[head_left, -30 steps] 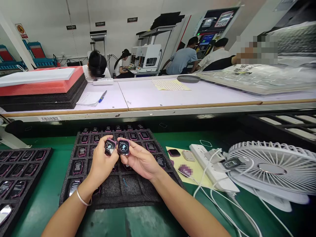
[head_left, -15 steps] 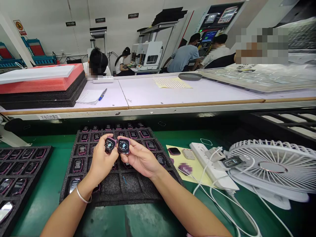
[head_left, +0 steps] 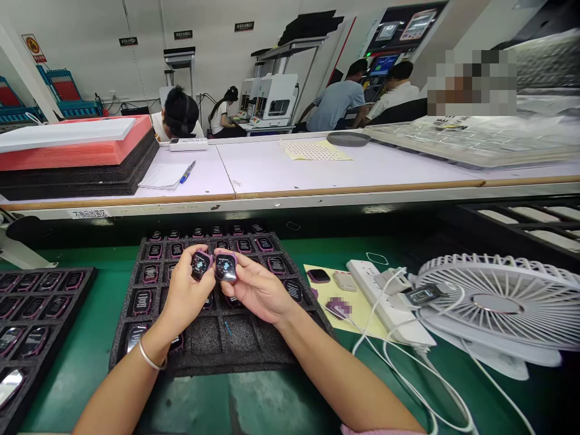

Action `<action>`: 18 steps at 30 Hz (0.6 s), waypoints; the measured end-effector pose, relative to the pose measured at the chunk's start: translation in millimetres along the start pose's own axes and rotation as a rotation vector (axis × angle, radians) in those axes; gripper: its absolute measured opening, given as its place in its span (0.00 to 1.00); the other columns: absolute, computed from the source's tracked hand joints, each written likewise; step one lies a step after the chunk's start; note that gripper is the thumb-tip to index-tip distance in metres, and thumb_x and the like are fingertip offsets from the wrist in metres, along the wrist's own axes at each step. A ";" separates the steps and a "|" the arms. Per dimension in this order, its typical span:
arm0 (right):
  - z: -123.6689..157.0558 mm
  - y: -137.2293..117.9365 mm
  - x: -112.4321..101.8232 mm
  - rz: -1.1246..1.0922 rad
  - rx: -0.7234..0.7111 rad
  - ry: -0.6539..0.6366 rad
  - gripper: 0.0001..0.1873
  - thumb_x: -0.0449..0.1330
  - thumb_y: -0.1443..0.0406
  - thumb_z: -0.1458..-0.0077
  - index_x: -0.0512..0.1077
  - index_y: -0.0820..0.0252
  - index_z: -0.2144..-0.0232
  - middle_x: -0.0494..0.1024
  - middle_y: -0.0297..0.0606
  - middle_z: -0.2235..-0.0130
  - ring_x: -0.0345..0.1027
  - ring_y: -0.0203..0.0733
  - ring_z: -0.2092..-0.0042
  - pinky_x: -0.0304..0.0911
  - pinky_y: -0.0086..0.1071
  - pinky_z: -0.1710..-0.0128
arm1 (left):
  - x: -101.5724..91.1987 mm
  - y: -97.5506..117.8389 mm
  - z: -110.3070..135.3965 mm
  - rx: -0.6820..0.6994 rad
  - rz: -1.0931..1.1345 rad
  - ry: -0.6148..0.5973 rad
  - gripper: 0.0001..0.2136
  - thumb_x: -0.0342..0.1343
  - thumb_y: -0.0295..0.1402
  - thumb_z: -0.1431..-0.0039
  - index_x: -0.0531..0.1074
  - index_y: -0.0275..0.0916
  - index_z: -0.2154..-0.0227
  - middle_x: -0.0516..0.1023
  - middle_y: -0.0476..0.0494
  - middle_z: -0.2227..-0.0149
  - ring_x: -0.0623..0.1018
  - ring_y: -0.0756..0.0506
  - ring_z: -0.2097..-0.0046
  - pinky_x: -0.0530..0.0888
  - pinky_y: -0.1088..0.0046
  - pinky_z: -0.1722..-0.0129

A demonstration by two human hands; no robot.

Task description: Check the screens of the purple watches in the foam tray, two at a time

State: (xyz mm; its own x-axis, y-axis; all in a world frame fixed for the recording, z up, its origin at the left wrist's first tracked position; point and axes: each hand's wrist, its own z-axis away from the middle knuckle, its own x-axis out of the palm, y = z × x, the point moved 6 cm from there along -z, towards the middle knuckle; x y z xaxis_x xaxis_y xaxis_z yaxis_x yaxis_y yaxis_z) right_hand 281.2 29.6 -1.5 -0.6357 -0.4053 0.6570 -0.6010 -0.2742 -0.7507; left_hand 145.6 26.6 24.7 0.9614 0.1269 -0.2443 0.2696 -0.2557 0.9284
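Two smartwatch bodies without straps are held side by side above a black foam tray [head_left: 199, 364]. My left hand [head_left: 188, 293] is closed on one smartwatch [head_left: 200, 264], its dark screen lit and facing me. Between the thumb and fingers of my right hand [head_left: 260, 290] is the other smartwatch [head_left: 225, 266], also with a lit screen. Both have purple-tinted cases, and their edges touch or nearly so. Below them, many tray pockets hold similar watches, such as the watch [head_left: 142, 301] at the left; several front pockets are bare.
A second watch tray [head_left: 45, 302] lies at the left. To the right are a yellow sheet [head_left: 362, 323] with small parts, a white power strip [head_left: 385, 302] with cables, and a white fan [head_left: 498, 302]. A raised shelf [head_left: 272, 175] crosses ahead; people sit beyond it.
Both hands keep hold of the two watches in almost the same pose. The whole view has shifted very slightly.
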 end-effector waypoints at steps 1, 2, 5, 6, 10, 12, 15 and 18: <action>-1.0 0.0 -1.6 0.004 -0.002 0.017 0.23 0.69 0.60 0.47 0.75 0.57 0.49 0.78 0.38 0.61 0.68 0.36 0.70 0.63 0.34 0.66 | 0.4 -1.5 -0.8 -0.034 0.060 0.001 0.19 0.59 0.33 0.47 0.70 0.37 0.51 0.78 0.43 0.58 0.77 0.46 0.58 0.73 0.69 0.58; -2.2 -0.3 -3.8 0.008 -0.008 0.041 0.24 0.68 0.61 0.46 0.73 0.56 0.47 0.78 0.39 0.60 0.70 0.37 0.68 0.64 0.35 0.65 | 1.3 -3.5 -1.6 -0.082 0.132 -0.005 0.22 0.61 0.33 0.48 0.69 0.36 0.50 0.78 0.43 0.59 0.77 0.46 0.59 0.73 0.70 0.59; -5.8 -2.8 -12.6 0.023 -0.033 0.131 0.25 0.67 0.62 0.46 0.71 0.55 0.45 0.80 0.39 0.60 0.74 0.41 0.65 0.65 0.36 0.62 | 5.4 -9.7 -2.2 -0.259 0.342 -0.049 0.30 0.63 0.37 0.50 0.65 0.34 0.43 0.78 0.43 0.60 0.75 0.51 0.70 0.71 0.74 0.70; -6.6 -4.1 -15.3 0.033 -0.044 0.158 0.25 0.66 0.62 0.46 0.70 0.55 0.46 0.80 0.39 0.60 0.75 0.41 0.65 0.65 0.36 0.63 | 6.3 -10.6 -1.7 -0.305 0.392 -0.061 0.32 0.63 0.39 0.49 0.64 0.34 0.42 0.78 0.45 0.62 0.72 0.53 0.74 0.69 0.75 0.74; -7.2 -8.1 -19.3 0.088 -0.071 0.180 0.21 0.67 0.62 0.47 0.72 0.56 0.50 0.81 0.38 0.60 0.74 0.37 0.69 0.64 0.33 0.67 | 6.1 -8.1 -1.1 -0.335 0.489 -0.092 0.31 0.61 0.44 0.46 0.66 0.34 0.42 0.74 0.51 0.72 0.70 0.53 0.78 0.67 0.77 0.78; -6.3 -9.3 -18.1 0.117 -0.082 0.166 0.20 0.68 0.62 0.48 0.72 0.56 0.52 0.80 0.38 0.59 0.73 0.36 0.70 0.64 0.33 0.67 | 5.3 -6.6 -1.4 -0.311 0.496 -0.094 0.27 0.61 0.43 0.46 0.69 0.35 0.45 0.74 0.50 0.71 0.73 0.52 0.77 0.70 0.76 0.77; -4.7 -10.9 -16.6 0.167 -0.108 0.167 0.19 0.67 0.64 0.48 0.73 0.56 0.53 0.79 0.35 0.61 0.72 0.36 0.71 0.64 0.34 0.67 | 4.2 -5.3 -2.2 -0.274 0.495 -0.079 0.23 0.60 0.41 0.46 0.71 0.37 0.48 0.77 0.47 0.64 0.77 0.52 0.75 0.76 0.72 0.73; -4.2 -12.4 -15.6 0.207 -0.137 0.169 0.18 0.66 0.66 0.48 0.73 0.56 0.53 0.78 0.33 0.65 0.71 0.35 0.71 0.64 0.33 0.68 | 4.8 -3.6 -2.4 -0.247 0.482 -0.085 0.21 0.61 0.37 0.48 0.71 0.38 0.51 0.78 0.45 0.59 0.79 0.51 0.74 0.78 0.71 0.71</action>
State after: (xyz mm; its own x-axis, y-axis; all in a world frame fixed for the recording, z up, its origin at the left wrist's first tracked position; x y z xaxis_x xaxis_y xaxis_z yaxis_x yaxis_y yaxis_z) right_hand 296.5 42.9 -2.1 -0.8161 -0.2866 0.5019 -0.5029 -0.0758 -0.8610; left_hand 149.1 30.4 20.8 0.9767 -0.0294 0.2128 -0.2137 -0.0314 0.9764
